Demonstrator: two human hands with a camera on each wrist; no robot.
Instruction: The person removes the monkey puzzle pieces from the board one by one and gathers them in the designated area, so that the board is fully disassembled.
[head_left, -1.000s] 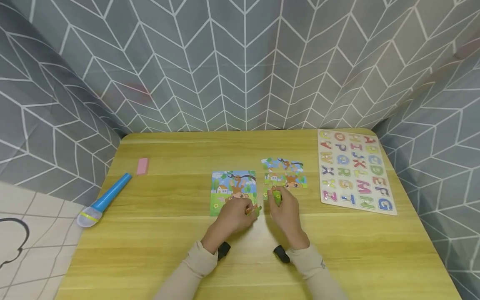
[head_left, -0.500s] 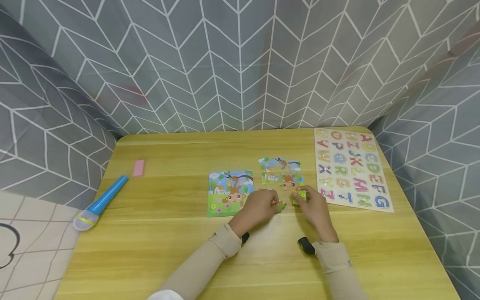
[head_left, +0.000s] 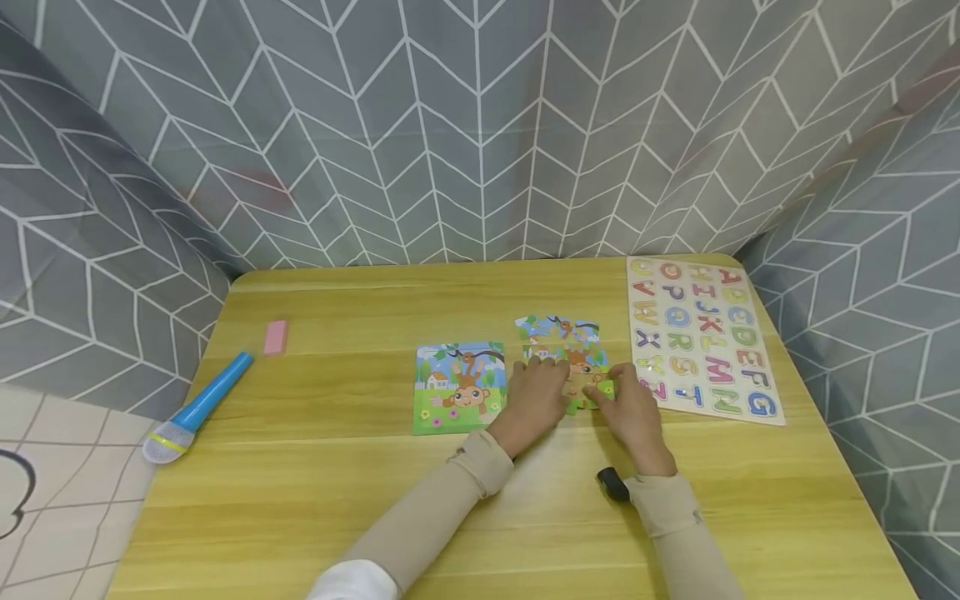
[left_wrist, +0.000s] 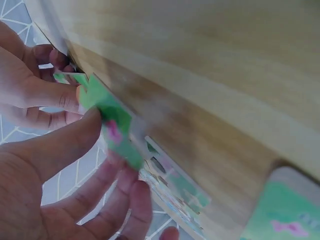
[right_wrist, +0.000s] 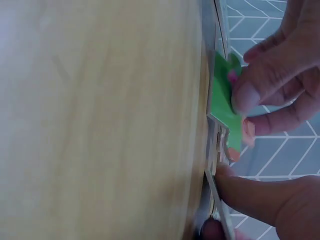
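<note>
My left hand [head_left: 537, 398] pinches a green puzzle piece with a pink flower [left_wrist: 111, 120] between thumb and fingers. My right hand [head_left: 637, 418], to its right, pinches another puzzle piece [right_wrist: 220, 205], seen edge-on in the right wrist view. Both hands are at the near side of a partly joined monkey puzzle [head_left: 572, 331]. Its top strip shows a bird on a branch, and the monkey's head lies below. The left hand covers part of the puzzle's lower left. Left of the hands lies a square card with the same monkey picture [head_left: 459, 400].
An alphabet board [head_left: 697, 342] lies at the back right of the wooden table [head_left: 360, 517]. A blue toy microphone [head_left: 202, 404] and a pink block [head_left: 275, 337] are at the left. A patterned grey curtain [head_left: 480, 150] hangs behind the table.
Both hands, each with a puzzle piece, have moved right from beside the picture card to below the joined puzzle. Over the last half second the left hand has risen toward the puzzle's lower left.
</note>
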